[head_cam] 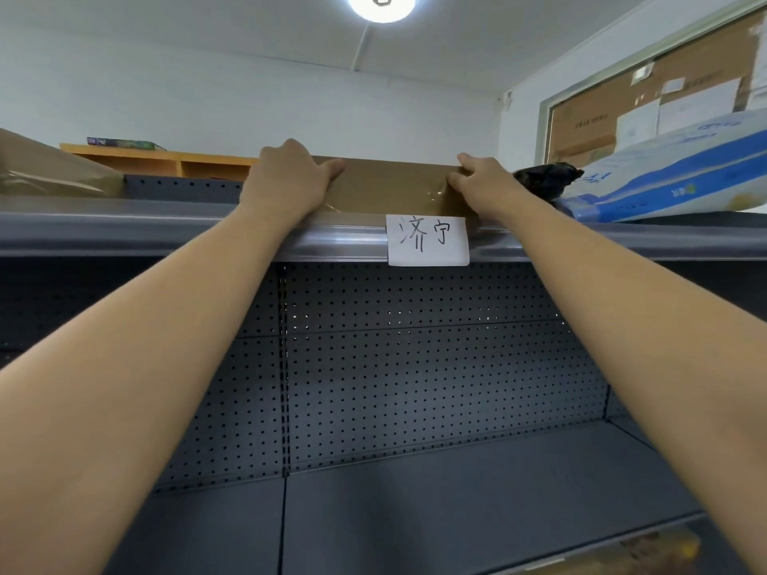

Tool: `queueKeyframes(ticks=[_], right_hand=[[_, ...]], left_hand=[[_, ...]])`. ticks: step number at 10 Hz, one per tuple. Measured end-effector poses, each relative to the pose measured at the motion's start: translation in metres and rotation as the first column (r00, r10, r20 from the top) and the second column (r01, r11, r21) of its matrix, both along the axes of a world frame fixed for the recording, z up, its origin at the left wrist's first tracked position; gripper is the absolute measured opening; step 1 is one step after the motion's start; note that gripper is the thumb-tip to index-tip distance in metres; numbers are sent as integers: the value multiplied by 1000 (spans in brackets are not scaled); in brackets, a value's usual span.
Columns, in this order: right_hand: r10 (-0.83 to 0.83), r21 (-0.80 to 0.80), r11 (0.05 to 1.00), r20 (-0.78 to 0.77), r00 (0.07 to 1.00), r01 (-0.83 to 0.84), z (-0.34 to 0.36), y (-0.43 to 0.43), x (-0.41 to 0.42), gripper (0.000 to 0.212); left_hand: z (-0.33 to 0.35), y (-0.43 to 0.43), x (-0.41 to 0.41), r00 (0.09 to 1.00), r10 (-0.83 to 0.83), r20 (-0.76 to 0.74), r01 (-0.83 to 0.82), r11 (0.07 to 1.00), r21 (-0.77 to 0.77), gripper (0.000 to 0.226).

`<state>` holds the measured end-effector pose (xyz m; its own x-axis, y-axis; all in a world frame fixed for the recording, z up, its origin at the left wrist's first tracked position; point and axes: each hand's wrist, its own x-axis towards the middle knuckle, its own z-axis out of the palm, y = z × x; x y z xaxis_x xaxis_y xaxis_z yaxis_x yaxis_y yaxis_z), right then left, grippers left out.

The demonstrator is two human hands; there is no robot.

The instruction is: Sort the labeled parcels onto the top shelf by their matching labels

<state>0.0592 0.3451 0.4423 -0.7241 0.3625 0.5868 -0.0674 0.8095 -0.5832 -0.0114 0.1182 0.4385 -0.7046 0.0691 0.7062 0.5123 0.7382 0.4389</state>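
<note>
A flat brown cardboard parcel wrapped in clear tape lies on the top shelf, directly above a white paper label with two handwritten characters. My left hand grips the parcel's left end. My right hand grips its right end. Both arms reach up from below. A second brown parcel sits at the far left of the top shelf. To the right lie a black wrapped parcel and a blue and white bag parcel.
A dark pegboard back panel and a lower grey shelf fill the space beneath. A wooden cubby unit stands behind the shelf. Cardboard boxes show through a window at the right. A ceiling lamp shines overhead.
</note>
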Motion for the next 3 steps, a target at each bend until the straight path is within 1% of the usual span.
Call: queueKeyframes(ticks=[1,2,3], right_hand=[[-84,62,994,-26,996,86,-3,-5,2,53],[-140,116,982,-64,988,146,-7,-11,6,51],[-136,120,980,-185,973,160,-17,-22,14,53]], left_hand=[[-4,2,3,997,73,-37,-74,997,-31,68],[-6,-1,12,982,135,-132,-142,989,-44,58],[-13,-9,24,940,152,-304,-159,987,1,56]])
